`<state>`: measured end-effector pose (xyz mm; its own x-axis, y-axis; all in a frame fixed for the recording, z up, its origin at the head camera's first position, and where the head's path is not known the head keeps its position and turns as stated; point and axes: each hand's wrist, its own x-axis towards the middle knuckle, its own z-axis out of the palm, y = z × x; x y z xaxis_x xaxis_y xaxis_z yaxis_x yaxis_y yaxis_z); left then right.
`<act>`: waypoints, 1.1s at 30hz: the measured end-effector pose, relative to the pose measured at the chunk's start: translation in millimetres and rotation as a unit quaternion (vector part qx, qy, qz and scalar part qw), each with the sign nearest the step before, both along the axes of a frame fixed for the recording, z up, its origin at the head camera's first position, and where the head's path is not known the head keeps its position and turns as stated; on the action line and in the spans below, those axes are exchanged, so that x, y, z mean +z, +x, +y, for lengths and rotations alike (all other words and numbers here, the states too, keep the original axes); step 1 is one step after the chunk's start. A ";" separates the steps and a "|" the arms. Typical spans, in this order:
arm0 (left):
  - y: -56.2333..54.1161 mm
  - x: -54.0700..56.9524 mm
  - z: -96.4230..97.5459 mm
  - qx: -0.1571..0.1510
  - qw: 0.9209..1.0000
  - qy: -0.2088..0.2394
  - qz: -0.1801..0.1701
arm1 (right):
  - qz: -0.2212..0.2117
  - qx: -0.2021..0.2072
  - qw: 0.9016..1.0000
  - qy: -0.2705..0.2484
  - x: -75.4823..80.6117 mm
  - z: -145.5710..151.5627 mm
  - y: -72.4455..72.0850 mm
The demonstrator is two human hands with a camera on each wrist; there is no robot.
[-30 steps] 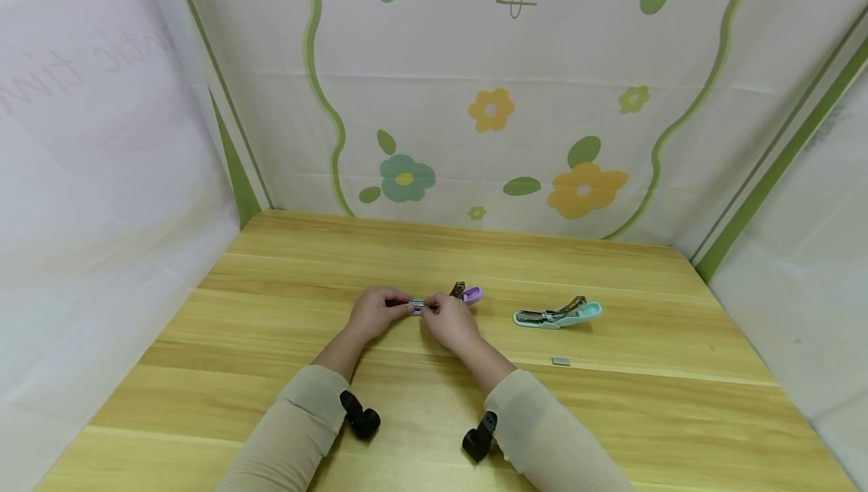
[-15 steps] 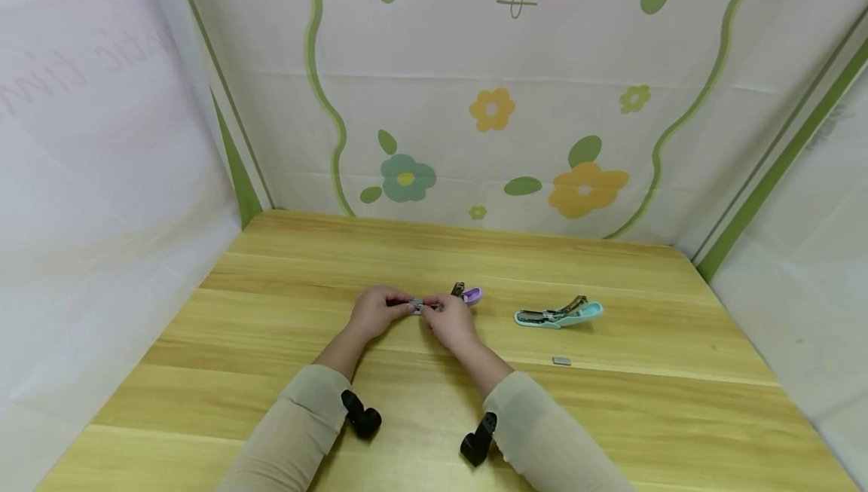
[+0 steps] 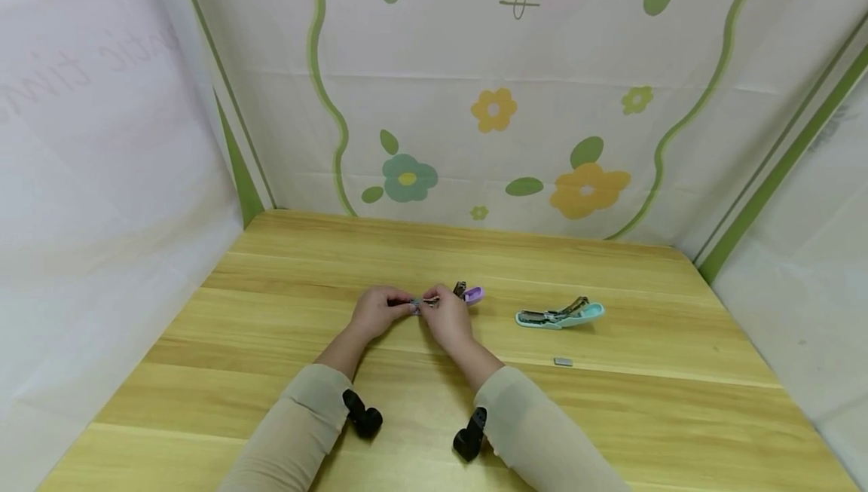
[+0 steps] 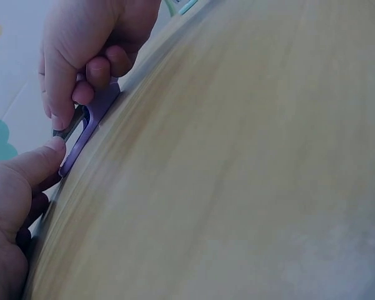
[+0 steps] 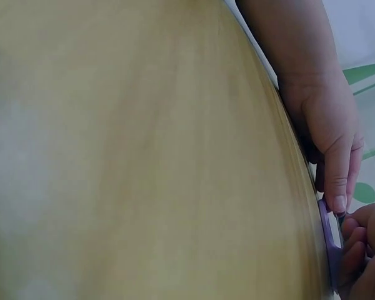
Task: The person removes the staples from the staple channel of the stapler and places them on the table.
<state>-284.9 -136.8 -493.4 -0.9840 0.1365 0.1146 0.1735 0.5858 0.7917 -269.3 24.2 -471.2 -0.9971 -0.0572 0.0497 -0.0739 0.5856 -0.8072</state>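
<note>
A purple stapler (image 3: 474,295), folded wide apart, lies on the table between the two hands. My left hand (image 3: 374,313) pinches its front end between thumb and fingers. The right hand (image 3: 447,319) holds the metal magazine close by, its fingertips almost meeting the left thumb. In the left wrist view, the purple base (image 4: 97,119) runs beneath the dark metal magazine (image 4: 72,125). Fingers cover much of the stapler, so whether staples sit between the fingertips is hidden. The right wrist view shows the left hand (image 5: 331,134) reaching down to the stapler's end.
A light blue stapler (image 3: 576,316), also opened up, lies to the right. Nearer the person is a small grey strip of staples (image 3: 563,362). The wooden table (image 3: 271,251) meets a flowered cloth (image 3: 447,47) at the back and sides.
My right hand has shifted slightly left and tilted, uncovering more of the magazine behind its fingers. Less silver metal shows between the hands. The left hand stays nearly in place.
</note>
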 end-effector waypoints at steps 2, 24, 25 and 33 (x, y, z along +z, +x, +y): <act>0.3 -0.5 -0.1 0.000 1.000 0.002 0.001 | 0.001 0.002 1.000 0.007 0.1 -0.5 0.0; 2.3 0.9 0.0 0.011 1.000 -0.008 -0.010 | -0.027 0.042 0.995 -0.090 2.2 34.3 13.6; 2.4 0.9 0.1 0.011 1.000 -0.008 -0.009 | -0.032 0.041 0.995 -0.090 1.9 36.2 14.8; 3.3 1.2 1.0 0.011 1.000 -0.003 -0.014 | -0.066 0.031 0.996 -0.042 1.7 52.3 27.8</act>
<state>-281.6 -135.7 -492.1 -0.9897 0.1147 0.0857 0.1375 0.5937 0.7929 -241.5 76.4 -469.6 -0.9898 -0.1208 -0.0751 0.0024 0.5136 -0.8580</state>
